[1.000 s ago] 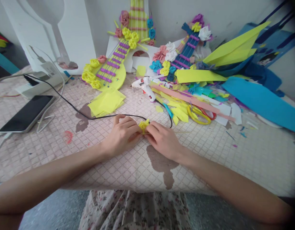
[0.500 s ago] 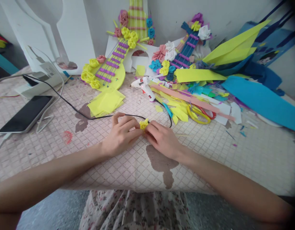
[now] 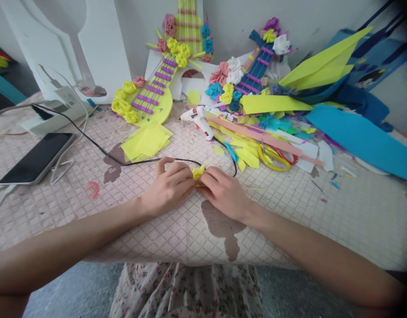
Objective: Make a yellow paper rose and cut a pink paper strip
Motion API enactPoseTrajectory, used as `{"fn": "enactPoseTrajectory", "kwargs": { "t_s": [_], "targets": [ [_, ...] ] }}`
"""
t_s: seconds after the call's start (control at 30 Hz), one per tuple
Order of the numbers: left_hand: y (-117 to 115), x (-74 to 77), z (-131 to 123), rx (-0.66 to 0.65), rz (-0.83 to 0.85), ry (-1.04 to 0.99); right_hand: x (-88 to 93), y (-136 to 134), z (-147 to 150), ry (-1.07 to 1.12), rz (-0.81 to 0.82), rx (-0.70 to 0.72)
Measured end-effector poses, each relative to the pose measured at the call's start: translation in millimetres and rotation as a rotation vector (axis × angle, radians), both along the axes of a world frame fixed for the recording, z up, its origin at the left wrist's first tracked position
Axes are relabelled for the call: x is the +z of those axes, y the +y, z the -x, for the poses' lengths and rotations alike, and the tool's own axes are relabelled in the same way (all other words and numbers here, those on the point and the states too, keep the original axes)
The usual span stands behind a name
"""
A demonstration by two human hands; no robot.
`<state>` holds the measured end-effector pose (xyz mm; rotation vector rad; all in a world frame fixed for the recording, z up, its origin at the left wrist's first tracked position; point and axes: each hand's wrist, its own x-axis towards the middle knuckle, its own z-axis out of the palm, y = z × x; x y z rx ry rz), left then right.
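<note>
A small yellow paper flower (image 3: 198, 172) is pinched between my two hands, low over the tablecloth. My left hand (image 3: 170, 185) is closed on its left side, with the index finger bent up. From the right, my right hand (image 3: 225, 193) grips it with thumb and fingers. The fingertips partly cover the flower. Just behind the hands runs a black cord (image 3: 144, 161), which leads to a white glue gun (image 3: 199, 120) lying on the cloth. A stack of yellow paper squares (image 3: 145, 141) lies beyond my left hand.
Yellow-handled scissors (image 3: 273, 160) lie among paper scraps at right. A yellow paper guitar (image 3: 157, 99) and a blue one (image 3: 256, 73) lean at the back. Blue sheets (image 3: 362, 139) spread at far right. A phone (image 3: 38, 158) and power strip (image 3: 51, 119) sit at left.
Both hands stay in nearly the same place. The fingers have shifted slightly around the yellow flower, and its shape looks a little different.
</note>
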<state>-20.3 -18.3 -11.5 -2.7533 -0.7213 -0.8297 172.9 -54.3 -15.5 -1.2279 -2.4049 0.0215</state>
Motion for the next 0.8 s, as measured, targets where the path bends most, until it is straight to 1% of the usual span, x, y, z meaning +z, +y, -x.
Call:
{"fn": "enactPoseTrajectory", "kwargs": {
  "t_s": [0.17,0.33,0.47,0.7,0.8],
  "targets": [
    [-2.5,1.0,-1.3,0.019,0.010,0.015,-0.4,-0.9,-0.6,-0.073,-0.031,0.017],
    [-3.8,3.0,-0.6,0.062,0.058,-0.008,-1.1,-0.6,-0.9,-0.119,-0.056,0.001],
    [-2.5,0.5,-0.3,0.046,0.059,-0.012,-2.0,-0.9,-0.4,-0.148,-0.075,-0.008],
    [-1.6,-1.0,-0.9,0.037,0.004,-0.011,-2.2,-1.2,-0.4,-0.050,-0.067,0.002],
    [-2.9,0.7,-1.2,0.042,-0.006,0.008,-2.0,-1.1,-0.7,-0.066,-0.085,0.002]
  ]
}}
